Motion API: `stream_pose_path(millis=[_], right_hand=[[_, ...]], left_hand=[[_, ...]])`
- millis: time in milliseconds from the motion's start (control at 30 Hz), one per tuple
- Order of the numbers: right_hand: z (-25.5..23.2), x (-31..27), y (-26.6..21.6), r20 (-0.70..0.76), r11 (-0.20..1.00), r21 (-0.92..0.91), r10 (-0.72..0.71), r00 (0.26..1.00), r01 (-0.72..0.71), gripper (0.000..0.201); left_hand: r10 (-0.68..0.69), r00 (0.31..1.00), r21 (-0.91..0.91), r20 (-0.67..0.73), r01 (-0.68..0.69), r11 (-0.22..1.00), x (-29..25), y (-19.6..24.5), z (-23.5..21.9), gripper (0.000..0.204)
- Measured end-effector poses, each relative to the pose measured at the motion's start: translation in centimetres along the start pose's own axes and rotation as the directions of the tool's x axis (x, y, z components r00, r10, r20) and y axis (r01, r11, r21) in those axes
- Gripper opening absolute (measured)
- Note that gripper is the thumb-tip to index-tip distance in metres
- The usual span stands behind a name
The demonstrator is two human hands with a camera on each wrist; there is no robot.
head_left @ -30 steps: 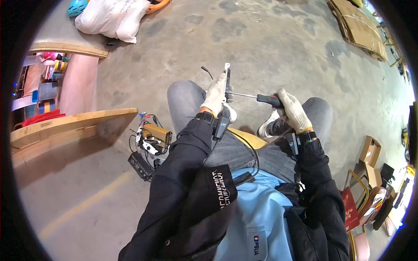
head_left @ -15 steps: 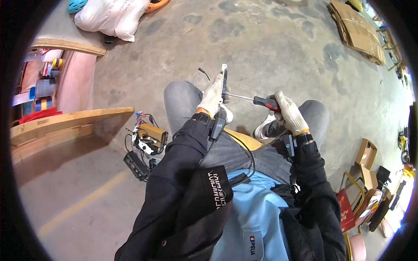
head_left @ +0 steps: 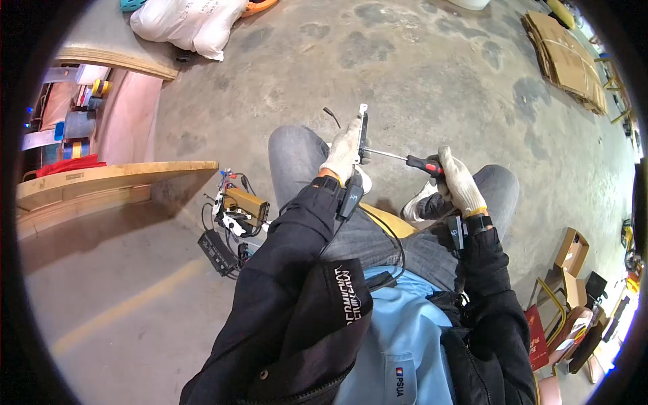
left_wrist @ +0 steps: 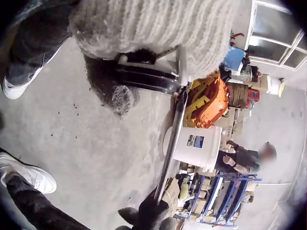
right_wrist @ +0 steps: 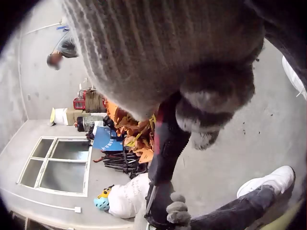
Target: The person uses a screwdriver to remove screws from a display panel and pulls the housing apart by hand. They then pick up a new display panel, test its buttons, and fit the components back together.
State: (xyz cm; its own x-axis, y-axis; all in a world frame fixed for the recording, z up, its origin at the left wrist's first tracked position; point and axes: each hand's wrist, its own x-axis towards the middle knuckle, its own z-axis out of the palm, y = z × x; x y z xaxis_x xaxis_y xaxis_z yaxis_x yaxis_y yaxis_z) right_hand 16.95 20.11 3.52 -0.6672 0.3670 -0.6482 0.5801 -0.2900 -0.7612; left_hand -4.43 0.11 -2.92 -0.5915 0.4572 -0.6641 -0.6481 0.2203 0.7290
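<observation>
In the head view the gloved left hand (head_left: 343, 150) grips a narrow black and white part (head_left: 363, 133) held upright. The gloved right hand (head_left: 460, 181) holds a screwdriver by its black and red handle (head_left: 424, 165); the metal shaft (head_left: 386, 154) runs left to the part's lower end. The left wrist view shows the part (left_wrist: 148, 79) under the glove (left_wrist: 158, 28), with the shaft (left_wrist: 171, 148) meeting its end. In the right wrist view gloved fingers (right_wrist: 211, 96) curl round the handle (right_wrist: 168, 139). Whether the tip sits in a screw cannot be told.
A gold and black device with wires (head_left: 246, 206) and a black box (head_left: 217, 253) lie on the floor left of the legs. Beyond are a wooden board (head_left: 115, 177), a white sack (head_left: 189, 23) and flattened cardboard (head_left: 565, 61). A person (left_wrist: 244, 160) is in the background.
The head view has shifted slightly. Between the frames the screwdriver handle shows different amounts of red, so it has turned in the right hand. Both hands keep their holds.
</observation>
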Motion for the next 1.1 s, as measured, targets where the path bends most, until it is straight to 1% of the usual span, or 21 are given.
stream_pose_path(millis=[33, 100, 167, 200, 300, 333, 367, 433, 467, 500, 567, 600, 667, 767, 800, 867, 900, 967, 1000, 1033, 1100], right_hand=[[-0.2, 0.0, -0.5, -0.005, 0.995, -0.079, 0.053, 0.999, -0.053, 0.054], [-0.4, 0.2, -0.4, 0.022, 1.000, -0.025, 0.019, 1.000, -0.018, 0.046], [-0.2, 1.4, 1.6, -0.015, 0.956, 0.222, -0.194, 0.981, 0.193, 0.041], [-0.6, 1.5, 1.6, 0.014, 0.936, 0.306, -0.184, 0.983, 0.171, 0.045], [-1.2, 1.6, 2.1, 0.039, 0.948, 0.245, -0.218, 0.975, 0.202, 0.046], [-1.0, 1.9, 2.3, 0.030, 0.959, 0.149, -0.247, 0.969, 0.240, 0.047], [-0.9, 1.9, 2.6, 0.035, 0.962, 0.145, -0.240, 0.970, 0.232, 0.047], [-0.2, 1.3, 1.4, -0.017, 0.997, 0.030, -0.077, 0.997, 0.077, 0.052], [-0.9, 1.1, 1.1, 0.073, 0.999, -0.033, -0.003, 0.997, 0.005, 0.058], [-1.0, 0.7, 0.4, 0.073, 0.999, -0.033, -0.004, 0.997, 0.006, 0.058], [-1.1, 0.2, -0.6, 0.059, 0.988, -0.123, 0.102, 0.993, -0.094, 0.049], [-1.2, 0.7, 0.1, 0.056, 0.988, -0.124, 0.102, 0.993, -0.094, 0.049], [-1.1, 2.3, 2.5, 0.082, 0.971, 0.148, -0.199, 0.977, 0.186, 0.043], [-1.6, 2.7, 3.3, 0.070, 0.935, 0.259, -0.268, 0.961, 0.242, 0.041], [-0.9, 2.3, 2.6, 0.070, 0.935, 0.258, -0.268, 0.961, 0.242, 0.041], [1.2, 0.9, 0.6, -0.117, 0.918, 0.353, -0.149, 0.982, 0.181, 0.043], [0.6, 1.0, 0.8, -0.118, 0.917, 0.354, -0.150, 0.982, 0.182, 0.043], [-0.8, 1.4, 1.4, 0.064, 0.973, 0.228, 0.011, 0.998, -0.025, 0.051], [-0.3, 0.9, 0.7, 0.007, 0.992, 0.101, 0.075, 0.997, -0.075, 0.054], [-0.5, 1.1, 0.9, 0.005, 0.992, 0.102, 0.075, 0.997, -0.075, 0.054], [-1.3, 1.9, 1.8, 0.069, 0.995, 0.091, -0.057, 0.996, 0.051, 0.046]], left_hand=[[0.004, 1.000, -0.001, 0.004, -0.004, 1.000, 0.2, 0.1, 0.2, 0.046], [-0.021, 0.999, 0.017, -0.032, 0.021, 1.000, 0.2, 0.3, 0.3, 0.047], [-0.024, 0.999, 0.009, -0.042, 0.024, 1.000, 0.0, 0.5, 0.5, 0.047], [-0.027, 0.998, 0.001, -0.056, 0.027, 1.000, -0.1, 0.5, 0.4, 0.047], [0.019, 1.000, 0.016, -0.007, -0.019, 1.000, -0.1, -0.1, 0.2, 0.045], [0.004, 1.000, 0.017, -0.005, -0.004, 1.000, -0.1, 0.0, 0.1, 0.044], [-0.002, 1.000, 0.010, -0.010, 0.002, 1.000, -0.2, -0.1, 0.1, 0.044], [0.018, 1.000, 0.011, 0.007, -0.018, 1.000, -0.5, 0.2, 0.1, 0.043], [-0.001, 1.000, -0.005, -0.007, 0.001, 1.000, -0.6, 0.5, 0.2, 0.043], [0.000, 1.000, -0.005, -0.006, 0.000, 1.000, -0.6, 0.5, 0.2, 0.043], [-0.010, 1.000, 0.038, -0.004, 0.010, 0.999, -0.4, 0.5, 0.1, 0.043], [-0.010, 1.000, 0.037, -0.001, 0.010, 0.999, -0.4, 0.6, 0.2, 0.043], [-0.017, 1.000, 0.001, -0.007, 0.017, 1.000, -0.8, 0.8, 0.3, 0.043], [-0.015, 1.000, -0.006, -0.018, 0.015, 1.000, -0.2, 0.4, 0.3, 0.043], [-0.015, 1.000, -0.007, -0.018, 0.015, 1.000, -0.2, 0.3, 0.4, 0.043], [0.069, 0.997, -0.020, -0.026, -0.069, 0.997, -0.4, 0.0, 0.6, 0.053], [0.069, 0.997, -0.019, -0.025, -0.070, 0.997, -0.3, 0.0, 0.6, 0.053], [0.061, 0.998, -0.030, -0.013, -0.061, 0.998, -0.3, 0.0, 0.5, 0.051], [0.061, 0.998, -0.029, -0.013, -0.062, 0.998, -0.3, 0.1, 0.4, 0.051], [0.019, 1.000, -0.002, -0.014, -0.019, 1.000, -0.3, 0.3, 0.3, 0.046], [-0.022, 1.000, 0.023, -0.013, 0.023, 0.999, -0.2, 0.4, 0.1, 0.042]])
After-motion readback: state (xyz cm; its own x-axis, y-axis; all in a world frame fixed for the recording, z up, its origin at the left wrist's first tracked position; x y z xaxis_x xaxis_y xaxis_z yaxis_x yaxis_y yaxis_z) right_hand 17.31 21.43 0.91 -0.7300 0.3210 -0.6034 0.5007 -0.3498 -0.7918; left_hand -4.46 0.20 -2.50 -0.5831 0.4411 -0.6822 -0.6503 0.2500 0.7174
